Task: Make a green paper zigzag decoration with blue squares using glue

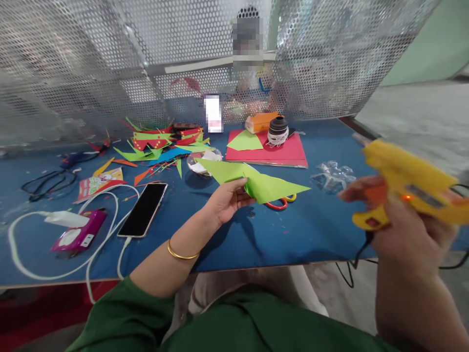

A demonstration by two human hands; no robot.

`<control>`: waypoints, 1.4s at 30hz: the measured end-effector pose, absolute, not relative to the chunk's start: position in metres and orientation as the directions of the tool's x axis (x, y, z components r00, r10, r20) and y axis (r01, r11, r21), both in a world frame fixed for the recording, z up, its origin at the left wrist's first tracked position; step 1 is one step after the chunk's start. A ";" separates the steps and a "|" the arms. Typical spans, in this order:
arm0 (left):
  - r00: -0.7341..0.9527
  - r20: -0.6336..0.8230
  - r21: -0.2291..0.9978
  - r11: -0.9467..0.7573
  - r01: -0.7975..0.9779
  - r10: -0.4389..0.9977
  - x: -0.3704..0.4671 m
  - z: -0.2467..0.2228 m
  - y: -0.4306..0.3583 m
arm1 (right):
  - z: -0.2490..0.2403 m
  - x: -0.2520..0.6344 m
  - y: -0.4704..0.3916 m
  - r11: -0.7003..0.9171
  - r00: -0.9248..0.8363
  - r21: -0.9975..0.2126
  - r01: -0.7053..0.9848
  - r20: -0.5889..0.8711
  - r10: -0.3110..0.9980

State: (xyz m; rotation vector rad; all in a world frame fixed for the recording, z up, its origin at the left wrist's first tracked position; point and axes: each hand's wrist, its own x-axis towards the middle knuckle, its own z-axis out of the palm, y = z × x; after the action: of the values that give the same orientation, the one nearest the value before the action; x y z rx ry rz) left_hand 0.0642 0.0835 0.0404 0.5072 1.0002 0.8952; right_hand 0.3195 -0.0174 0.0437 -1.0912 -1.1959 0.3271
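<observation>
My left hand (231, 199) pinches a folded lime-green paper piece (273, 186) by its middle, above the blue table. Its two pointed wings spread left and right. Beneath it, scissors (277, 204) with red and yellow handles are partly hidden. Off to the right, my right hand (406, 230) is wrapped around a yellow glue gun (410, 168), raised over the table's right end. A small orange-red light glows on the gun's side, and its nozzle cannot be made out clearly.
A phone (143, 210) with a white cable and a purple power strip (79, 232) lie left. Paper scraps, red-green paper masks (152, 141) and a clear bowl (200, 166) stand behind. Red sheets (266, 152) carry a dark-topped thread spool (278, 131). Crumpled clear plastic (334, 176) lies right.
</observation>
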 end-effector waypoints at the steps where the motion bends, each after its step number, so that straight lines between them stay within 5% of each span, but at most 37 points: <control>1: 0.244 -0.500 0.725 0.556 -0.406 0.831 0.065 0.040 0.083 | 0.047 0.311 -0.029 0.524 0.201 -0.814 0.252 0.573 0.794; 3: 0.251 -0.499 0.724 0.558 -0.405 0.829 0.065 0.040 0.082 | 0.053 0.294 -0.048 0.520 -0.177 -0.820 0.237 0.490 0.853; 6: 0.288 -0.504 0.722 0.580 -0.377 0.814 0.066 0.040 0.081 | 0.055 0.273 -0.055 0.470 -0.385 -0.835 0.287 0.349 0.854; 14: 0.320 -0.521 0.703 0.610 -0.365 0.791 0.065 0.044 0.081 | 0.022 0.256 -0.034 0.297 -0.082 -0.854 0.427 0.291 0.953; 42: 0.362 -0.492 0.728 0.602 -0.329 0.792 0.067 0.041 0.081 | 0.006 0.254 -0.026 0.207 -0.053 -0.909 0.361 0.202 0.978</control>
State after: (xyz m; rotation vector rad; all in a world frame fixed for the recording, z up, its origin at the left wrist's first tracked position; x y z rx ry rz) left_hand 0.0665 0.0807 0.0407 0.5729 0.9426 0.7745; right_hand 0.2536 -0.0263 0.0057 -1.3018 -1.5795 0.8607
